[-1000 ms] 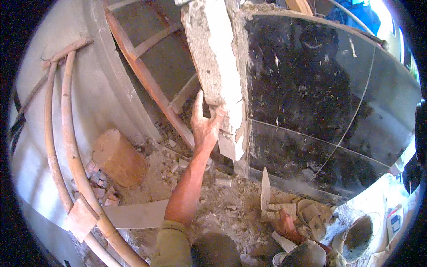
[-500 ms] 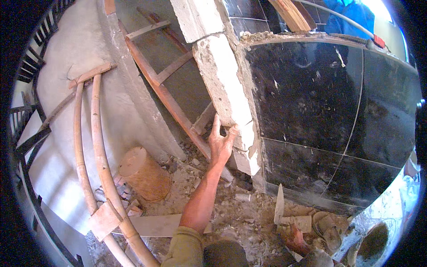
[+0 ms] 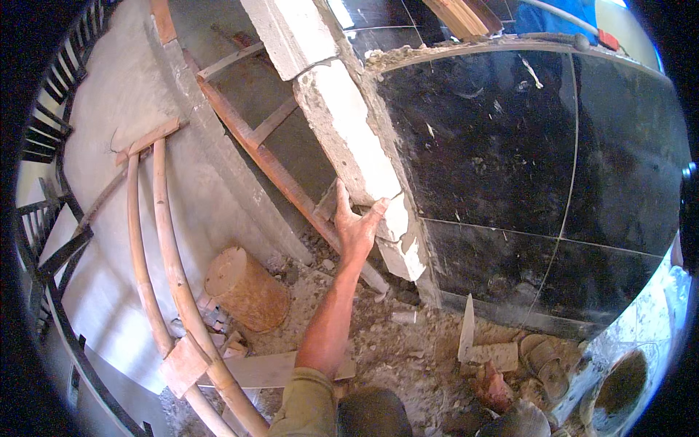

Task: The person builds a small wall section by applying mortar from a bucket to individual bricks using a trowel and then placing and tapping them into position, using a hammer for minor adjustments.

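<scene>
My left hand grips the left side of an upright column of pale, broken blocks, thumb and fingers spread around a cracked joint low on it. To the column's right stands a glossy black tiled wall, dusty and streaked. Low on the right, my right hand is partly hidden, closed on what looks like a trowel with a pale blade pointing up, above rubble on the floor. Behind the column a wooden ladder leans in a recess.
Two bamboo poles joined by crosspieces lean on the grey wall at left, beside a rusty cylinder. A black railing runs along the far left. A bucket-like container stands lower right. A blue sheet shows beyond the tiled wall.
The view has shifted, bringing the railing and more of the upper column into sight. My left hand stays on the column. My right hand stays low with the trowel.
</scene>
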A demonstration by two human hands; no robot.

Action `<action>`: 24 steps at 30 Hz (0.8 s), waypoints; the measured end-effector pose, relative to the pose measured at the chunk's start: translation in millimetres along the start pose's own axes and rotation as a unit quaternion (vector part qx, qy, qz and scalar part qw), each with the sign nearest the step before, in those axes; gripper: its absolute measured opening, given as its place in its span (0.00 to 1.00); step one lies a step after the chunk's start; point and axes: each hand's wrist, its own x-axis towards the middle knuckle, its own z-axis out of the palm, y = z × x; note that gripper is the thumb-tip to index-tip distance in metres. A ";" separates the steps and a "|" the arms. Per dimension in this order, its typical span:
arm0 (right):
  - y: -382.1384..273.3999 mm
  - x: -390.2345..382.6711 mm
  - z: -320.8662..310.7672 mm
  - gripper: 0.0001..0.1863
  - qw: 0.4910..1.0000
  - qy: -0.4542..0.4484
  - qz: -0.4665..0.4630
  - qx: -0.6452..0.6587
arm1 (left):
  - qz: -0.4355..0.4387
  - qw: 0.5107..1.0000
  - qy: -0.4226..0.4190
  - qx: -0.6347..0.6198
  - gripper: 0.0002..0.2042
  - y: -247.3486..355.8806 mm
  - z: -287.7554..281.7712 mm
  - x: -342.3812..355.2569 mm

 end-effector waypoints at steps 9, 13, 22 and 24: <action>7.3 1.4 -4.0 0.22 0.997 0.039 -0.021 0.058 | 0.001 1.000 -0.002 0.017 0.46 -13.2 -11.5 1.2; -85.2 54.3 -70.5 0.18 0.991 0.054 -0.104 -0.060 | -0.020 0.999 0.031 -0.023 0.45 9.4 -10.5 3.5; -280.7 203.0 -161.4 0.19 0.983 0.031 -0.175 0.054 | 0.040 0.996 0.043 0.065 0.49 11.1 -4.0 0.0; -305.0 222.9 -169.0 0.19 0.978 0.047 -0.200 0.036 | 0.037 0.996 0.042 0.071 0.50 5.4 -0.3 3.1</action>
